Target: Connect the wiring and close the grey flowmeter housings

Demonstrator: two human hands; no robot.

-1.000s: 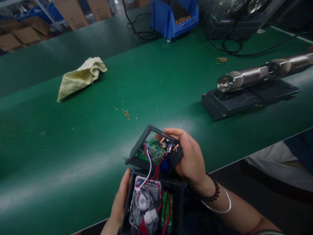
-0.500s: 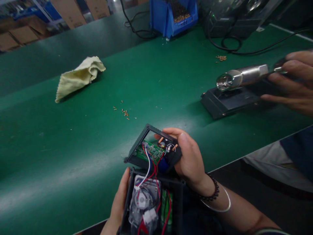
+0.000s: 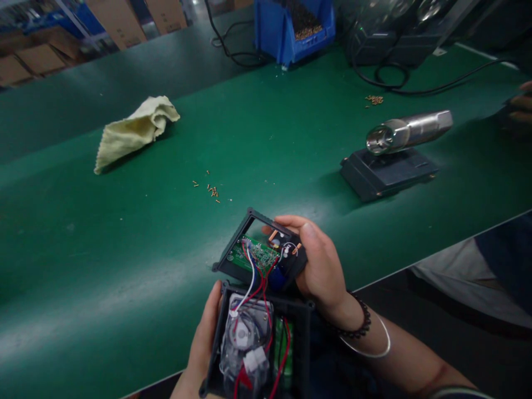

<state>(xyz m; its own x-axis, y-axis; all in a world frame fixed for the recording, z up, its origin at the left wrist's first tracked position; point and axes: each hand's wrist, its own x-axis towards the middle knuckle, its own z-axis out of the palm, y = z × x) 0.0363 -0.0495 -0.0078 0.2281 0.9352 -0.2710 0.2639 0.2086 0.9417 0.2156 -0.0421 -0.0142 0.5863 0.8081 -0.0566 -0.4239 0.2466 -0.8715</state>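
My left hand (image 3: 203, 332) is closed around the left side of a dark plastic housing (image 3: 310, 343). A clear geared mechanism (image 3: 243, 338) and a green battery pack (image 3: 284, 346) lie inside this housing. Above it, my right hand (image 3: 322, 263) grips the right edge of a dark housing cover (image 3: 236, 244), tilted open. Fixed in the cover is a green circuit board (image 3: 260, 255). Red and white wires (image 3: 252, 277) run from the board down into the lower housing. My right fingers are partly hidden behind the cover.
Small brass screws (image 3: 213, 191) lie ahead on the green bench (image 3: 137, 233). A yellow cloth (image 3: 137, 130) is at left, a blue bin (image 3: 295, 33) of screws at the back. At right, a metal cylinder (image 3: 409, 132) rests on a dark unit (image 3: 386, 174); a co-worker's hand (image 3: 524, 105) shows.
The co-worker's hand has left the metal cylinder and moved off to the right edge, holding something dark. My hands and the opened housing have hardly moved.
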